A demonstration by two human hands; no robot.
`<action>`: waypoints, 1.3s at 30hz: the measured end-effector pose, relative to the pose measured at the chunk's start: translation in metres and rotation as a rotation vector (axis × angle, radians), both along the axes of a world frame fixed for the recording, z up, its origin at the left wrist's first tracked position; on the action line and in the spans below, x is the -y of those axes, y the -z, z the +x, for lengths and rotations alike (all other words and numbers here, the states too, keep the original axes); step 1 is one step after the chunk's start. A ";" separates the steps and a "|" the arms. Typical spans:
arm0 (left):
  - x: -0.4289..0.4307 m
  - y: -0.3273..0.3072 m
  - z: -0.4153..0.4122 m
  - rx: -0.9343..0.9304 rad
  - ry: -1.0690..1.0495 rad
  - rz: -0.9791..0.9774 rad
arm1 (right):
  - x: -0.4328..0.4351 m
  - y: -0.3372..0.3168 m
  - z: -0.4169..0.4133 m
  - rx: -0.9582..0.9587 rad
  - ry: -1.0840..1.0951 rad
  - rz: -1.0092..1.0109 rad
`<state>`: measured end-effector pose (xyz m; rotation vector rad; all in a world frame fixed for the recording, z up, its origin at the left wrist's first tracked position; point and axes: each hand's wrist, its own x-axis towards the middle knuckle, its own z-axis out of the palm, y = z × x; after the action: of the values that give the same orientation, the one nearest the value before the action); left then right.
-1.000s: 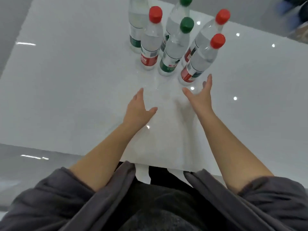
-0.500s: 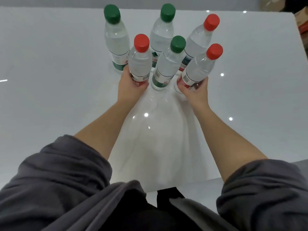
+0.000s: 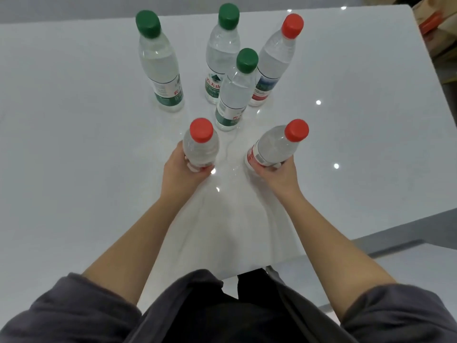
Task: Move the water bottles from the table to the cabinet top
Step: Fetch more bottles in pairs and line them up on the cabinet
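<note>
My left hand (image 3: 181,173) grips a red-capped water bottle (image 3: 200,144) around its lower body, held upright above the white table (image 3: 74,157). My right hand (image 3: 278,175) grips a second red-capped bottle (image 3: 277,147), tilted to the right. Several clear bottles stay standing on the table beyond: a green-capped one at the left (image 3: 159,63), a green-capped one at the back (image 3: 222,50), a green-capped one in front (image 3: 236,90), and a red-capped one at the right (image 3: 275,60).
The table's right edge (image 3: 430,100) runs near a cardboard box (image 3: 435,28) at the upper right. The near table edge lies just in front of my dark-clothed body. Grey floor shows at the lower right.
Both hands reached forward, closed on the two nearest red-capped bottles, then lifted and pulled them toward me, away from the group.
</note>
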<state>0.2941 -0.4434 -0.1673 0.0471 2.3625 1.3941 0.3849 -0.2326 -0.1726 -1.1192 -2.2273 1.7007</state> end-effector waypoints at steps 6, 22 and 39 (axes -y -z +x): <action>0.002 0.014 0.002 0.025 0.100 0.005 | 0.006 0.006 0.003 0.012 -0.022 -0.076; -0.061 -0.012 0.118 0.087 0.549 -0.007 | 0.013 -0.016 0.169 0.040 0.262 -0.163; -0.202 -0.046 0.387 0.232 1.242 0.132 | -0.030 -0.056 0.499 -0.003 0.930 0.023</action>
<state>0.6814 -0.2414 -0.1211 1.0976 1.4685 0.8093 0.8842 -0.2030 -0.1162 -1.7398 -1.3144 1.2325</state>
